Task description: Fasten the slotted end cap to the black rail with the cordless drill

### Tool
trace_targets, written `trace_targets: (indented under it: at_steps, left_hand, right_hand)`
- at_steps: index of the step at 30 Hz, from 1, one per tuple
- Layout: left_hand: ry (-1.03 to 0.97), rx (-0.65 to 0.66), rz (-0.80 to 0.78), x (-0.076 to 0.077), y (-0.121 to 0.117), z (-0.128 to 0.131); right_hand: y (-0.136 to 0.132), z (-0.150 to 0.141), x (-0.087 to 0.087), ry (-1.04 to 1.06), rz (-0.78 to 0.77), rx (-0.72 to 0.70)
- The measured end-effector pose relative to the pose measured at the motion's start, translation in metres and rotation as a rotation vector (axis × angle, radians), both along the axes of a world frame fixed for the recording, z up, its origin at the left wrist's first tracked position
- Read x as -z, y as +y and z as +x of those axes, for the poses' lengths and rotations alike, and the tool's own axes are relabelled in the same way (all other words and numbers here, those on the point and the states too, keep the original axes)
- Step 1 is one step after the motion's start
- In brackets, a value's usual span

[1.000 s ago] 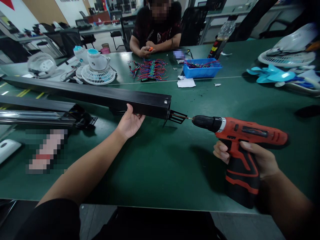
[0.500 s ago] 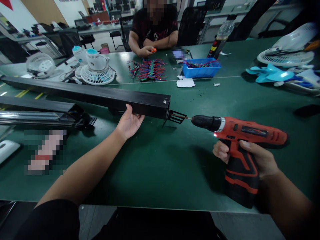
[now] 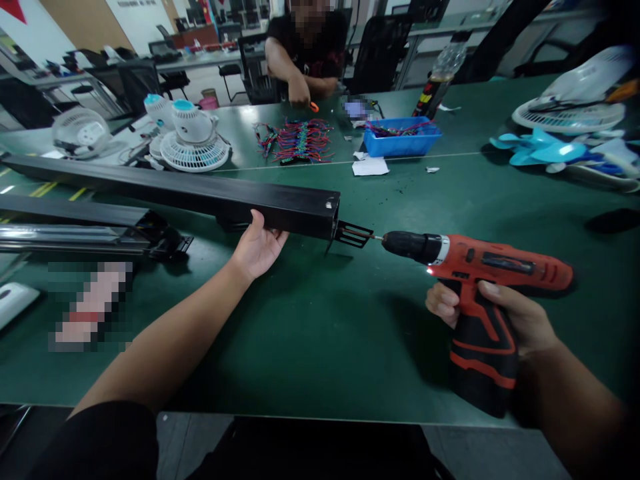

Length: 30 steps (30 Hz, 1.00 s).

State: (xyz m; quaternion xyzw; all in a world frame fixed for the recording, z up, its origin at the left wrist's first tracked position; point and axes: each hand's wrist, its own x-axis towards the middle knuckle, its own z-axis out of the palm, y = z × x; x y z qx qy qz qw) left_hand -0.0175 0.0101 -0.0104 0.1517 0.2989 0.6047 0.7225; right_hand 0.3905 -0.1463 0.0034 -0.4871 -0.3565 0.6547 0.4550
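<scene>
Long black rectangular tube (image 3: 200, 197), left to centre; left hand (image 3: 257, 252) holds it from below, thumb on near side. Red-and-black pistol-shaped cordless drill (image 3: 495, 260), right; right hand (image 3: 527, 319) wrapped round grip. Blue rectangular plastic tray (image 3: 406, 144), upper right of centre: red and dark wires (image 3: 403, 129) inside. Clear plastic bottle (image 3: 447, 65), upper right: dark liquid; red-yellow-black label (image 3: 426, 103) unreadable. Slotted black bracket (image 3: 354, 234), centre, at tube end.

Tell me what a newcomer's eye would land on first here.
Most likely the red-and-black power drill in the right hand, at the right, its small white light lit. It points left at the end of a long, black, box-shaped beam, which runs in from the left edge and is held near that end by the left hand. Next, perhaps, the glossy light-blue fan blades farther back on the green tabletop.
</scene>
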Motion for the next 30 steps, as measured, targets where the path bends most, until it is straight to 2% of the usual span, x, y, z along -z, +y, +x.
trace_targets:
  at_steps: [6, 12, 18, 23, 30]
  left_hand:
    - [-0.005, 0.016, 0.042, 0.001, 0.001, -0.001]
    - [0.050, -0.002, 0.029, 0.000, 0.000, 0.001]
    - [0.100, -0.028, 0.016, -0.005, -0.002, 0.003]
    - [0.059, -0.011, 0.038, 0.000, -0.001, 0.000]
    - [0.041, -0.006, 0.038, 0.002, 0.001, -0.001]
  right_hand:
    - [0.000, 0.004, -0.001, 0.017, 0.003, -0.001]
    - [0.000, 0.018, 0.008, 0.047, -0.145, -0.163]
    - [0.000, 0.016, 0.009, 0.052, -0.116, -0.051]
    - [0.004, 0.021, 0.007, 0.059, -0.192, -0.105]
    - [0.001, 0.014, 0.007, 0.103, -0.198, 0.007]
